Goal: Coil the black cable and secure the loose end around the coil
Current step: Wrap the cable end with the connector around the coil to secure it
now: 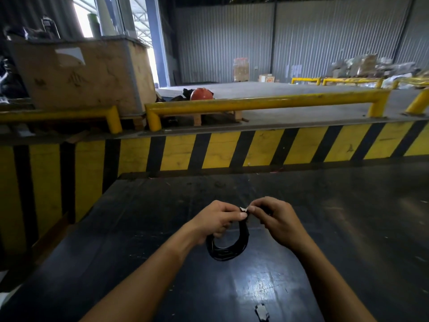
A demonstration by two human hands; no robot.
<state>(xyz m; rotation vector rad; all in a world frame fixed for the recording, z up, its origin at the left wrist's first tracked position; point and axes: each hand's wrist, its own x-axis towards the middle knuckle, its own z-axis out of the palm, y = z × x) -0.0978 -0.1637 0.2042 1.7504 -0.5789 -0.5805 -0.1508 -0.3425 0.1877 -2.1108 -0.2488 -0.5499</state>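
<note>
The black cable (228,248) hangs as a small coil of several loops below my hands, above the dark table (348,228). My left hand (214,220) grips the top left of the coil, fingers curled around the loops. My right hand (276,219) pinches the top of the coil from the right, thumb and forefinger closed on the cable's end. A small pale tip (243,208) shows between the two thumbs. The upper part of the coil is hidden inside both fists.
A yellow and black striped barrier (232,149) runs along the table's far edge. Yellow guard rails (255,103) stand behind it, with a cardboard crate (81,73) at left and an orange helmet (201,94). A small grey scrap (262,311) lies on the table near me.
</note>
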